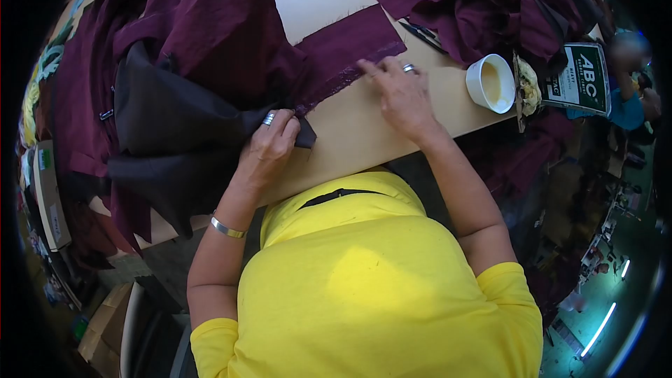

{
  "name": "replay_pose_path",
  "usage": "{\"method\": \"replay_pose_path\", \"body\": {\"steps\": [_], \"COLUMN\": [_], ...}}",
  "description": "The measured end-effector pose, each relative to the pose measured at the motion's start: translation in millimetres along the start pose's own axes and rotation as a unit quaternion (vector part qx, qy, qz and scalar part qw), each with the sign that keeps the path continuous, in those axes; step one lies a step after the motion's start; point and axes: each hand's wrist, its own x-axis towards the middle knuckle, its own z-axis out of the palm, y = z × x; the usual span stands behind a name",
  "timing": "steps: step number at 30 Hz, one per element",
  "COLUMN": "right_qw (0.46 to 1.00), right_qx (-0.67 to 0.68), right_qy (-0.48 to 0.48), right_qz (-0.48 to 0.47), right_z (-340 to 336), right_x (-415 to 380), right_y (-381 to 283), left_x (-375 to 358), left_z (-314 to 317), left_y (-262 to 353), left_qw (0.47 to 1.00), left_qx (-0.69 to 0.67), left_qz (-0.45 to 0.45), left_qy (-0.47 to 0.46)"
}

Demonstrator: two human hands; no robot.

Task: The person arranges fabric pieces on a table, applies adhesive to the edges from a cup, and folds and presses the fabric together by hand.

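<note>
Purple cloth [210, 28] is spread over the left part of a pale table [364, 133]. One flat strip of the purple cloth [350, 49] sticks out toward the middle of the table. Its lower edge looks rough and frayed.

A black cloth [168, 133] is laid on top of the purple cloth, at the table's near edge. A corner of this black cloth is pinched by the left hand [269, 150], right where it meets the end of the purple strip. The fingers of that hand are closed on the cloth. A ring is worn on one finger, and a silver bangle [227, 227] is worn on the wrist.

The right hand [399, 94] is laid flat on the table with its fingers spread out. Nothing is held in it. Its fingertips are pressed on the frayed edge of the strip. A ring is worn on this hand too. The two hands are kept a little apart.

A small white cup [491, 82] is seen to the right of the right hand. A white packet with green letters [581, 78] is just past the cup. More purple cloth is piled at the far right [476, 0]. Black scissors [423, 35] are seen beside that pile.
</note>
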Motion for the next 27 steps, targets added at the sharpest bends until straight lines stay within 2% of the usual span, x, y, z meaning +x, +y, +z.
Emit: {"method": "replay_pose_path", "body": {"steps": [1, 4, 7, 11, 16, 21, 24, 27], "right_qw": [0.998, 0.982, 0.974, 0.955, 0.959, 0.952, 0.944, 0.934], "right_qx": [-0.046, -0.189, -0.208, -0.268, -0.26, -0.282, -0.306, -0.305], "right_qy": [0.005, 0.025, 0.045, 0.078, 0.1, 0.113, 0.122, 0.18], "right_qz": [0.034, 0.01, -0.082, -0.104, -0.059, -0.032, -0.019, 0.04], "right_z": [-1, 15, 22, 18, 9, 7, -6, -40], "right_x": [0, -2, -12, -12, -2, 7, 7, 4], "right_y": [4, 0, -17, 13, 43, 49, 51, 57], "left_x": [0, 1, 1, -1, 2, -1, -3, -6], "left_z": [0, 1, 1, 1, 2, -1, -1, -2], "left_y": [0, 1, -1, -1, -3, -3, 1, 9], "left_qw": [1.0, 1.0, 1.0, 1.0, 0.998, 0.999, 0.999, 0.996], "left_qx": [0.003, 0.007, 0.012, 0.017, 0.053, 0.013, 0.007, 0.054], "left_qz": [-0.003, -0.004, 0.0, -0.004, 0.034, -0.015, -0.032, -0.001], "left_qy": [0.0, -0.002, -0.005, -0.011, 0.023, -0.033, -0.022, 0.075]}}
